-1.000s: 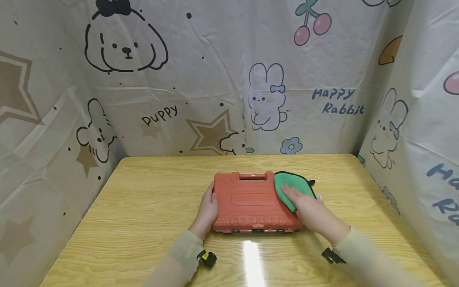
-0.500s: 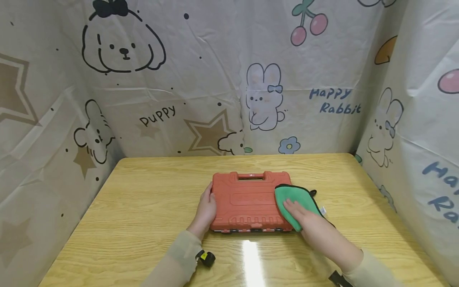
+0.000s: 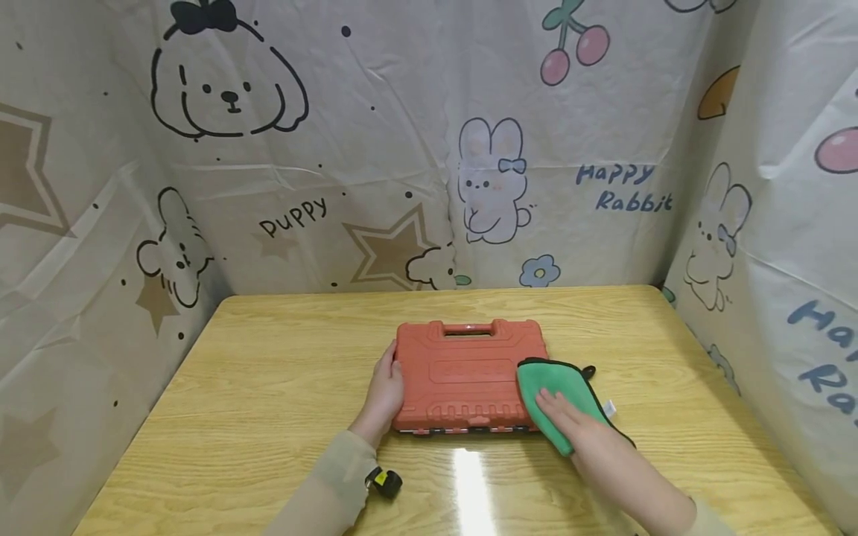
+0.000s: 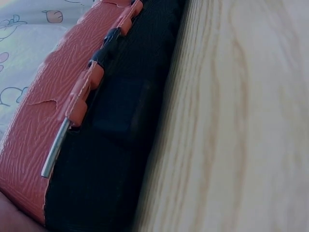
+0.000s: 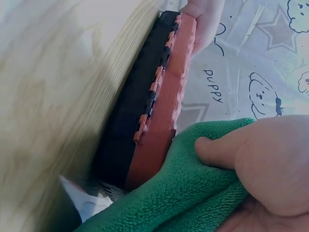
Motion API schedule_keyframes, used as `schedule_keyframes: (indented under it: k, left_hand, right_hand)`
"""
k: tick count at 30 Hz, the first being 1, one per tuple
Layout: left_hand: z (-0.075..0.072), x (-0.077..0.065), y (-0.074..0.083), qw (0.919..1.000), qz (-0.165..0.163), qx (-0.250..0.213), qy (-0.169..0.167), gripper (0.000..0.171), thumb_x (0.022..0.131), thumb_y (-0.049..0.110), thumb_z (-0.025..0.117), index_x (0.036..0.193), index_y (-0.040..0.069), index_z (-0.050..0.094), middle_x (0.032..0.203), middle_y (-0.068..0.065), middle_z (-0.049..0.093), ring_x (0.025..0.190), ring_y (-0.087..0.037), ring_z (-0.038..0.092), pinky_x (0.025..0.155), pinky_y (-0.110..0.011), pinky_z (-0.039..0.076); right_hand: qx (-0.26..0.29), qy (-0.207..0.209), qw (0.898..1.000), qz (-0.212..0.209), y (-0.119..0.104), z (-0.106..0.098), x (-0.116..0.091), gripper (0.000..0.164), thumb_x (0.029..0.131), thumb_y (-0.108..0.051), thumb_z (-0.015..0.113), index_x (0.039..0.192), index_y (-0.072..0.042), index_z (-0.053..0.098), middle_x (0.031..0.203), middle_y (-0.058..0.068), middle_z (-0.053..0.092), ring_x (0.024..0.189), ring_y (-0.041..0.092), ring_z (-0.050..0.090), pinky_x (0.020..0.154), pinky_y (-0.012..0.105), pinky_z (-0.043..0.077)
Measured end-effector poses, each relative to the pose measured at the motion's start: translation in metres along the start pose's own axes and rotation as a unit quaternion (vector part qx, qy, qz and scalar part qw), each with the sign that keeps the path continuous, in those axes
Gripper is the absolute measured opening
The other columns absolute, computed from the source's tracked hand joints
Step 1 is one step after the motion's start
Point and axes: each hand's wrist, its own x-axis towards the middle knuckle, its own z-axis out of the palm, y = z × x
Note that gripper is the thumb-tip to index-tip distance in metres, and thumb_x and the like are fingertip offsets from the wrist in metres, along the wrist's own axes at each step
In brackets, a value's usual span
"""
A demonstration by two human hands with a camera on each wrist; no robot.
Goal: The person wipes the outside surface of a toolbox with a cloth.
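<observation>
A red case (image 3: 462, 380) with a moulded handle and black lower half lies flat on the table. My left hand (image 3: 383, 391) holds its left side, the thumb over the top edge. The left wrist view shows the case's hinged front side (image 4: 72, 104) with a metal pin sticking out. A green, black-edged cloth (image 3: 546, 383) drapes over the case's right front part. My right hand (image 3: 590, 439) lies on the cloth with its fingers stretched forward. In the right wrist view, the thumb bears on the green cloth (image 5: 193, 159), which is pinched against the hand.
The wooden table (image 3: 288, 350) extends around the case, meeting patterned fabric walls (image 3: 382, 149) at the back and both sides. A bright light reflection falls on the wood in front of the case.
My right hand has drawn the cloth toward me along the case's right side, uncovering the far right corner. The left hand and case stay put, while the view shifts slightly.
</observation>
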Motion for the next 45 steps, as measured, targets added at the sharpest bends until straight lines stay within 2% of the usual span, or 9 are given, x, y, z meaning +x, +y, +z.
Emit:
schedule_keyframes:
  k: [5,11,14,18,24,28,31,36,45]
  left_hand:
    - [-0.001,0.000,0.001,1.0000,0.001,0.003,-0.001,0.053,0.113,0.013,0.026,0.165,0.007,0.019,0.168,-0.027,0.018,0.156,-0.046,0.016,0.126,-0.062,0.018]
    - [-0.001,0.001,0.000,0.9999,0.010,-0.002,-0.002,0.053,0.113,0.012,0.025,0.165,0.005,0.019,0.168,-0.027,0.017,0.156,-0.046,0.015,0.127,-0.061,0.017]
    - [0.000,0.001,-0.001,0.9999,0.012,-0.005,-0.004,0.053,0.113,0.012,0.025,0.165,0.005,0.018,0.169,-0.026,0.017,0.156,-0.045,0.015,0.127,-0.060,0.016]
    - [0.000,0.001,-0.004,0.9999,0.010,-0.004,-0.004,0.053,0.113,0.013,0.025,0.165,0.006,0.018,0.168,-0.027,0.017,0.156,-0.046,0.015,0.126,-0.062,0.017]
    - [-0.001,0.002,-0.006,0.9999,0.010,0.000,-0.002,0.053,0.113,0.013,0.026,0.165,0.006,0.019,0.167,-0.028,0.017,0.155,-0.047,0.016,0.126,-0.063,0.018]
    - [-0.001,0.001,-0.005,0.9999,0.011,-0.006,-0.004,0.053,0.113,0.012,0.026,0.165,0.006,0.018,0.168,-0.028,0.016,0.156,-0.047,0.015,0.126,-0.062,0.017]
    - [0.000,0.001,-0.006,0.9999,0.014,-0.004,-0.002,0.053,0.113,0.012,0.026,0.165,0.006,0.019,0.168,-0.028,0.017,0.156,-0.047,0.015,0.126,-0.062,0.017]
    - [0.001,0.001,-0.006,0.9999,0.014,0.000,-0.001,0.053,0.113,0.012,0.027,0.165,0.005,0.019,0.167,-0.028,0.019,0.156,-0.046,0.016,0.126,-0.062,0.018]
    - [0.000,0.002,-0.005,0.9998,0.020,0.006,0.003,0.053,0.113,0.011,0.027,0.164,0.004,0.020,0.166,-0.030,0.020,0.155,-0.047,0.018,0.126,-0.062,0.019]
  right_hand:
    - [-0.007,-0.003,1.000,-0.002,-0.003,-0.001,-0.005,0.083,0.082,0.024,0.053,0.157,-0.009,0.043,0.161,0.017,0.043,0.143,0.044,0.046,0.064,0.022,0.053]
    - [0.014,-0.027,1.000,0.004,-0.004,-0.007,-0.006,0.083,0.082,0.024,0.052,0.158,-0.010,0.043,0.160,0.019,0.043,0.139,0.048,0.049,0.059,0.023,0.051]
    - [0.014,-0.025,1.000,-0.006,-0.002,-0.012,-0.005,0.076,0.087,0.020,0.055,0.156,-0.011,0.046,0.157,0.018,0.049,0.135,0.044,0.055,0.080,0.037,0.062]
    - [0.009,-0.009,1.000,-0.025,0.000,-0.018,-0.003,0.065,0.091,0.015,0.059,0.151,-0.010,0.054,0.145,0.019,0.061,0.125,0.035,0.064,0.097,0.051,0.056]
    - [0.036,-0.031,0.999,-0.002,0.002,-0.032,0.004,0.072,0.084,0.019,0.054,0.149,-0.013,0.057,0.130,0.017,0.070,0.103,0.015,0.065,0.087,0.041,0.059]
    - [0.056,-0.020,0.998,0.007,0.006,-0.045,0.008,0.069,0.083,0.019,0.050,0.145,-0.010,0.060,0.131,0.020,0.069,0.111,0.032,0.069,0.095,0.052,0.057]
    - [0.058,0.011,0.998,0.004,0.009,-0.057,0.012,0.059,0.087,0.016,0.051,0.141,-0.006,0.063,0.136,0.020,0.067,0.126,0.044,0.062,0.102,0.060,0.052]
    - [0.049,0.046,0.998,0.005,0.016,-0.082,0.024,0.049,0.092,0.010,0.053,0.137,-0.003,0.065,0.132,0.019,0.069,0.123,0.045,0.064,0.101,0.060,0.052]
    - [0.062,0.059,0.996,0.001,0.015,-0.129,0.066,0.037,0.104,0.000,0.051,0.140,-0.002,0.062,0.132,0.025,0.067,0.117,0.044,0.066,0.096,0.061,0.054]
